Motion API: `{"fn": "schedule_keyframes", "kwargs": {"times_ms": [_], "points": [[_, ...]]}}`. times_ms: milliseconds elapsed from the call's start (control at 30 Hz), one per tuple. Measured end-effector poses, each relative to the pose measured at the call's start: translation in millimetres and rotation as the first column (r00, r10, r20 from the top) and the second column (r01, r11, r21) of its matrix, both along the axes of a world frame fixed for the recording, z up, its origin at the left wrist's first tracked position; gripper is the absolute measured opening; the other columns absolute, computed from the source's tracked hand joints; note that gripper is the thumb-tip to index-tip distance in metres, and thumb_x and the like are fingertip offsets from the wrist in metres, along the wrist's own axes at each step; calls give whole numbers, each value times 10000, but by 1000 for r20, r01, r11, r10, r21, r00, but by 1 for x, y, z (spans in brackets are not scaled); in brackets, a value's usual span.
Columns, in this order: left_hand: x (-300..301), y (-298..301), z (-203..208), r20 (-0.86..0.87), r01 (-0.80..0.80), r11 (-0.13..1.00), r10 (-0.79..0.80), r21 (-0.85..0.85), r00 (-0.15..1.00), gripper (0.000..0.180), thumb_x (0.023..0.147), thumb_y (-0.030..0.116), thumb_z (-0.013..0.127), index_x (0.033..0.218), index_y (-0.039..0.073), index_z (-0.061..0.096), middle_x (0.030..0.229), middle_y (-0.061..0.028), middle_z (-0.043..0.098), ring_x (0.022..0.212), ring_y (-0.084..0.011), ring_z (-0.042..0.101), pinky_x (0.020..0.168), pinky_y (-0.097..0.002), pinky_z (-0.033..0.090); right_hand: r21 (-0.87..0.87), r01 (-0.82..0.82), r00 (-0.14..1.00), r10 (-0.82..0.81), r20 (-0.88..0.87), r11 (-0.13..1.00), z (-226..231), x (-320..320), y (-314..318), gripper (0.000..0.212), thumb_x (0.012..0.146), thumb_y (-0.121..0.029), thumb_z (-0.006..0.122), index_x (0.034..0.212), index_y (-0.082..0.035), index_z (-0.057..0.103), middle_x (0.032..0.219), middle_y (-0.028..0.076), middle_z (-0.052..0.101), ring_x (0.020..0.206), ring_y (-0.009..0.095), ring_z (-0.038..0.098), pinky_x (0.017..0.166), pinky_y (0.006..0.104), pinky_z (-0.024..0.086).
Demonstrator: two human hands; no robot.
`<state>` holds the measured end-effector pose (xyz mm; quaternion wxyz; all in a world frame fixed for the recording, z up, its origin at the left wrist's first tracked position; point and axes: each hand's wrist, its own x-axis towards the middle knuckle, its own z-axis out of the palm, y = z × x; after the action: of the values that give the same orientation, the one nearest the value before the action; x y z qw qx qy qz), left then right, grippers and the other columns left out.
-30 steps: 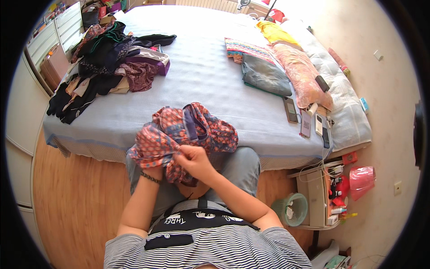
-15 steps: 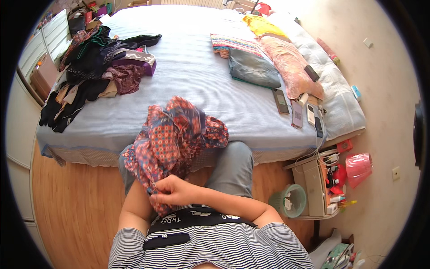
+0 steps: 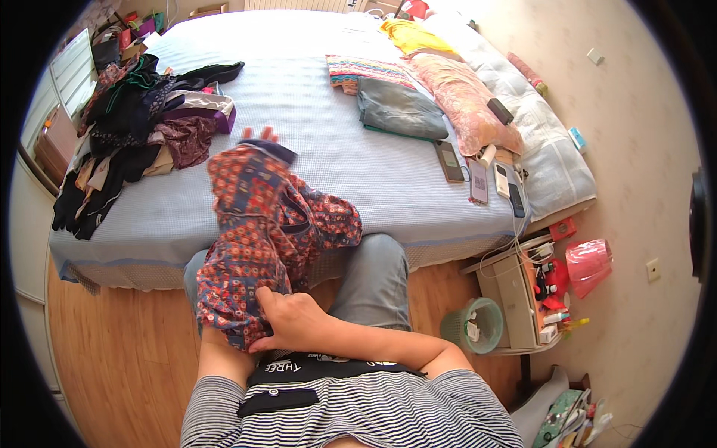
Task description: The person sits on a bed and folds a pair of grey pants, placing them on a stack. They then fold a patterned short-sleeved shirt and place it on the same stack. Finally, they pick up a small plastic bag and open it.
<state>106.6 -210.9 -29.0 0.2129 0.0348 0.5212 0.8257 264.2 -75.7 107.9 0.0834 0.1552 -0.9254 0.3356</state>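
Note:
A red and navy floral-patterned garment [image 3: 254,239] lies over my lap and the bed's near edge. My left forearm runs inside one tube of it, a sleeve or a leg. At the far end, the fingertips of my left hand [image 3: 261,136] stick out past a dark navy cuff, stretched and slightly blurred; the rest of that hand is covered. Close to my body, my right hand [image 3: 290,319] pinches the garment's near edge beside my left arm. Another part of the garment spreads to the right, toward my right knee.
A heap of dark clothes [image 3: 134,119] covers the left of the blue bed [image 3: 284,89]. Folded jeans [image 3: 399,110] and striped cloth [image 3: 366,71] lie right of centre, beside a pink pillow [image 3: 455,93], phones [image 3: 479,181] and cables. A green bin [image 3: 485,328] stands by a drawer unit [image 3: 515,302].
My left hand has pushed forward through the garment, and its fingertips now show at the cuff. The tube is stretched straighter along my arm. My right hand still grips the near edge.

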Motion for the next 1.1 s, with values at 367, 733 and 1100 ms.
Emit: {"fn": "schedule_keyframes", "kwargs": {"times_ms": [367,733,1100], "points": [[-39,20,8,-221,189,935,-261,-301,940,449,975,313,386,1298,11,460,1294,-129,511,1101,-209,548,957,-349,443,-137,433,823,-453,-343,891,47,-73,126,130,783,-139,604,692,-66,547,635,138,589,561,311,601,529,423,484],[-87,-135,201,-282,-9,809,215,588,935,230,977,176,509,1147,42,588,1126,-73,645,1053,-170,599,968,-337,449,-45,692,575,-587,-569,721,119,-195,280,218,855,-272,615,819,-63,668,697,188,635,698,368,637,619,439,479],[-155,-59,152,-420,-35,997,3,-68,908,483,928,181,606,1346,47,404,1191,-59,579,1072,-148,567,904,-294,468,-174,666,583,-651,-486,726,117,-279,276,268,786,-258,728,839,-2,670,699,164,659,609,319,626,584,416,476]]}}
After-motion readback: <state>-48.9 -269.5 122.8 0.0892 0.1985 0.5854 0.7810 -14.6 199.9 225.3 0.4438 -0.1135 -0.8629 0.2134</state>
